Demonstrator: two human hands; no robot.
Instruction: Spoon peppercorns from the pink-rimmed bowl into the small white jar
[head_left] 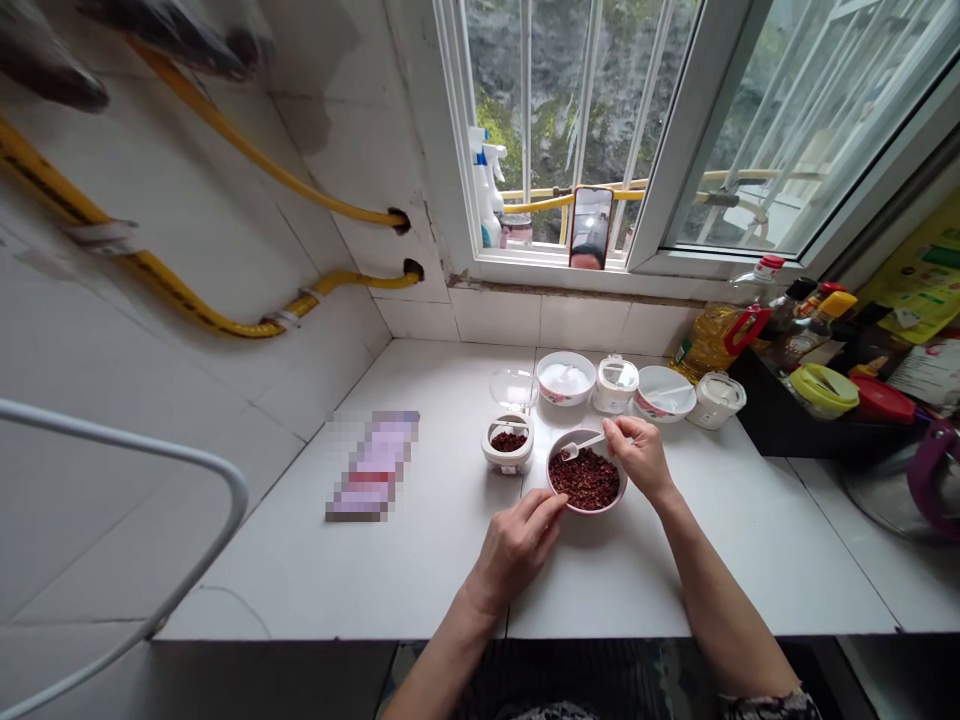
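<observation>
On the left of the worktop (442, 560) lies a flat purple thing (375, 460), too blurry to make out. Next comes a small round white jar (508, 464) with its top open. It has dark red bits inside, and a thin white bar goes across its mouth. A clear lid (514, 390) sits just behind it.

The left hand (521, 545) is in front. Its fingers are close together and hold the near left rim of a round bowl (592, 513). A white bowl (568, 402) with white grains inside stands behind that.

The round bowl is in the middle of the worktop, right of the small jar. It has a pale pink outside and is quite full of little dark red and brown bits (596, 487). They look dry, rough and crumbly. The right hand (637, 455) is closed on the handle of a small white scoop (590, 443), which tilts down over the bits.

A white jar (617, 388) with a see-through lid stands behind. Next is a flowery bowl (664, 410) with a white spoon in it. Then comes another white jar (718, 402); I cannot tell what it holds. Behind it is a clear bottle (716, 335) of yellow oil. Farthest right, a black box (776, 425) holds bottles and tubs.
</observation>
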